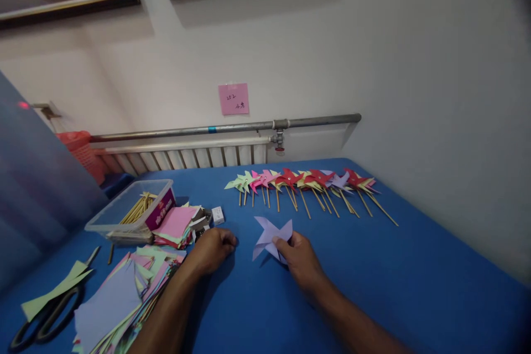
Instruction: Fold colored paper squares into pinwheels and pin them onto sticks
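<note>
Right hand (301,257) pinching lilac paper pinwheel head (271,238) by its lower right blade, pressed flat on blue desk (415,276) near the middle, no stick on it yet; grip at the edge probably to keep the folded blades from springing open

Left hand (213,249) curled knuckles-down on the desk just left of the pinwheel head, fingers closed; possibly holding something small like a pin, can't tell at this angle

Row of finished pinwheels (309,182) on sticks laid along the far edge, heads overlapping, sticks pointing back toward the person; kept well apart from the working spot

Clear plastic tub (128,207) of wooden sticks (139,207) toward the far left corner, within reach of the left hand

Stack of pink squares (176,224) just beside the tub, small white box (218,214) next to it

Loose fan of cut coloured paper (124,293) at the near left edge, scissors (45,318) lying at the near left corner with a green offcut (53,290) over the handles
</note>
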Action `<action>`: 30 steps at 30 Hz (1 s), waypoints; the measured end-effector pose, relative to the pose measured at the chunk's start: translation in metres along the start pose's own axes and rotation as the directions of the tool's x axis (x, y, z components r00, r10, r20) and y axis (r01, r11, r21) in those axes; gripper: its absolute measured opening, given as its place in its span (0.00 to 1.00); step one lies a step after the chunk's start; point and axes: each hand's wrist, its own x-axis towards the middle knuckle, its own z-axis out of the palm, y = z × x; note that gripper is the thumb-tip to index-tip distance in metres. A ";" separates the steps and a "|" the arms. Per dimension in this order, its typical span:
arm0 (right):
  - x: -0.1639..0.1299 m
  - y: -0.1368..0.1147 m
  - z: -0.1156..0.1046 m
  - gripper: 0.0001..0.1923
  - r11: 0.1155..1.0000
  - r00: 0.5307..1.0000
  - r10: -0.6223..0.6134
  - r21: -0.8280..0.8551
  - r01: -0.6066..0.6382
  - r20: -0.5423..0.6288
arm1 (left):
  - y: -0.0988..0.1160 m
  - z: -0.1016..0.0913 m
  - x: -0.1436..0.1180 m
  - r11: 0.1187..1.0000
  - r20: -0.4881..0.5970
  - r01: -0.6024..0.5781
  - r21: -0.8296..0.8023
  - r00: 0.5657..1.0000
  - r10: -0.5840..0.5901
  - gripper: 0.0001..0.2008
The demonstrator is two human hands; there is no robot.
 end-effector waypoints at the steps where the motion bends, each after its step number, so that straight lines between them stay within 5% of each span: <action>1: 0.000 0.000 0.000 0.18 1.000 1.000 0.000 0.000 0.000 -0.001 | 0.002 0.000 0.000 0.999 0.000 0.002 0.032 1.000 -0.002 0.11; 10: -0.003 -0.006 0.000 0.18 0.999 1.000 -0.011 0.033 0.011 -0.022 | 0.023 0.003 -0.008 0.930 -0.008 -0.047 0.365 0.999 0.054 0.10; 14: -0.003 -0.007 0.000 0.21 0.999 1.000 -0.009 0.053 0.010 -0.019 | 0.020 0.003 -0.008 0.923 -0.027 -0.067 0.379 0.996 0.084 0.10; 19: -0.003 -0.006 0.002 0.19 1.000 0.999 -0.018 0.005 0.018 -0.029 | 0.027 -0.004 -0.013 0.990 -0.122 -0.143 -0.004 0.982 0.141 0.07; 24: -0.010 -0.010 0.007 0.17 0.997 0.998 -0.065 -0.042 0.064 -0.027 | 0.057 0.016 -0.022 0.877 -0.230 -0.308 -0.369 0.944 0.235 0.06; 30: -0.013 -0.016 0.009 0.21 0.995 0.994 -0.093 0.012 0.094 -0.065 | 0.070 0.045 -0.018 0.811 -0.279 -0.213 -0.545 0.958 0.065 0.05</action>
